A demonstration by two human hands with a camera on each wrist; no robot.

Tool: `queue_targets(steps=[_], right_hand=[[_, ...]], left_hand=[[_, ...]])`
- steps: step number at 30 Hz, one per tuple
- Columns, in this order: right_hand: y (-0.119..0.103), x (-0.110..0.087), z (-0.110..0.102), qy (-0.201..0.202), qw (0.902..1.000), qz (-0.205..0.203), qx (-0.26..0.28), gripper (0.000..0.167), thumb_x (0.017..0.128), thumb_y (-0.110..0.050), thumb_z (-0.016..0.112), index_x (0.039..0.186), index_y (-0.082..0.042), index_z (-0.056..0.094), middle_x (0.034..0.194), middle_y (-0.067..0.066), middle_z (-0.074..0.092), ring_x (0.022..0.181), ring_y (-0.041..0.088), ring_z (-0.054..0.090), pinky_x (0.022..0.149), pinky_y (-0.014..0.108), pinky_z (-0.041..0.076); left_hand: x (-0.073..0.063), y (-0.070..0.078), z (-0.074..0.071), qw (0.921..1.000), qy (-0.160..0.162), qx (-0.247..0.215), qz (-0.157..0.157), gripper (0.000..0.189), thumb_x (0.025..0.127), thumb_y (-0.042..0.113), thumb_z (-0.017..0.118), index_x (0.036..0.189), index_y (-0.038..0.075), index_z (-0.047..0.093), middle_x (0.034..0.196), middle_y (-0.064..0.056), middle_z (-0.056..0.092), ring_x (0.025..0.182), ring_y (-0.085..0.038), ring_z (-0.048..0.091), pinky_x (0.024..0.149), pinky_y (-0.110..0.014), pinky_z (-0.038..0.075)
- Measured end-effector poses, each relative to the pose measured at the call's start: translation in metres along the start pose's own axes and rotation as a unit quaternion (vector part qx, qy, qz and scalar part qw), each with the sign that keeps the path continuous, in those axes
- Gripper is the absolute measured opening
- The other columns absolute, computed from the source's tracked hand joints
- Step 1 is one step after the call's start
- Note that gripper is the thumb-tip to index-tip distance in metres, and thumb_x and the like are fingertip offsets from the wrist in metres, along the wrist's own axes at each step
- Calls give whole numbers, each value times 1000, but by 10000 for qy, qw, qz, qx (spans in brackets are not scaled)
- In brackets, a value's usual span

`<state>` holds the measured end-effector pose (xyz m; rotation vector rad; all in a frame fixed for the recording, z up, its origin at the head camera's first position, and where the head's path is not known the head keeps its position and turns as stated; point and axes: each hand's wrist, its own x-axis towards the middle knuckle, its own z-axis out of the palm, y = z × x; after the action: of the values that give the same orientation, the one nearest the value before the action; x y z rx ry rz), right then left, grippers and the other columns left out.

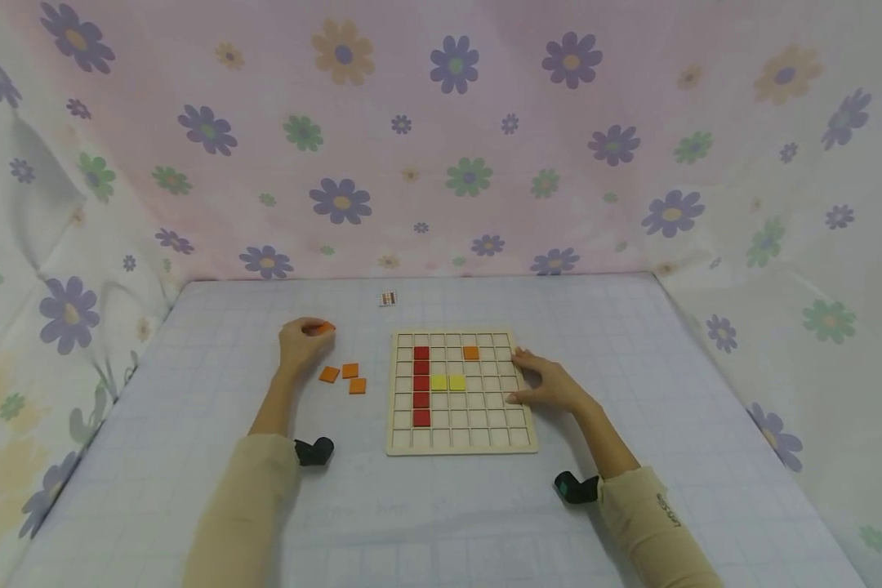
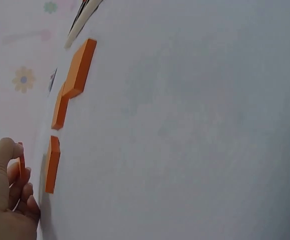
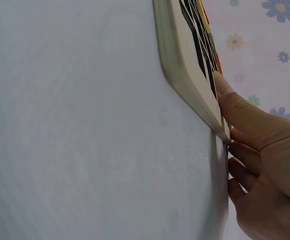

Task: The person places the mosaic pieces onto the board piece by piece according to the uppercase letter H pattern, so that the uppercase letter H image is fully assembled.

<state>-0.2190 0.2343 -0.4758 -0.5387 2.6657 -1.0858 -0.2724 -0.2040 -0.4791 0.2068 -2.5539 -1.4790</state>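
Between thumb and fingertips my left hand (image 1: 303, 343) pinches an orange square tile (image 1: 325, 327), held left of the board; the left wrist view shows only a sliver of this tile (image 2: 21, 161). Three loose orange tiles (image 1: 357, 385) lie on the table close by that hand. A pale wooden grid board (image 1: 461, 447) lies flat in the middle. It bears a column of several red tiles (image 1: 421, 382), two yellow tiles (image 1: 439, 382) and one orange tile (image 1: 471, 353). My right hand (image 1: 547, 384) grips the board's right edge, thumb over the rim and fingers along the side.
A small printed card (image 1: 388, 298) lies behind the board, near the table's back edge. Flowered cloth (image 1: 426, 98) hangs at the back and both sides. A pale cloth (image 1: 426, 531) with a faint grid covers the table. Black wrist devices (image 1: 314, 452) sit by both sleeves.
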Motion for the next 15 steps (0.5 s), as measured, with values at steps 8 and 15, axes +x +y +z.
queue_targets(steps=[8, 15], right_hand=[[1, 0, 1, 0, 10000, -51, 42, 82, 73, -26, 80, 137, 7, 41, 147, 24, 29, 138, 39, 21, 110, 51, 18], [3, 1, 1, 49, 10000, -84, -17, 81, 73, -26, 80, 136, 7, 42, 147, 24, 30, 138, 40, 22, 110, 51, 18]], left_hand=[[-8, 22, 28, 9980, -322, -294, 466, 31, 76, 8, 71, 103, -8, 67, 95, -21, 63, 81, -22, 54, 65, -17, 42], [-20, 43, 61, 9884, -841, -606, 1114, 26, 76, 6, 72, 97, -7, 68, 90, -19, 63, 82, -24, 54, 65, -22, 42]])
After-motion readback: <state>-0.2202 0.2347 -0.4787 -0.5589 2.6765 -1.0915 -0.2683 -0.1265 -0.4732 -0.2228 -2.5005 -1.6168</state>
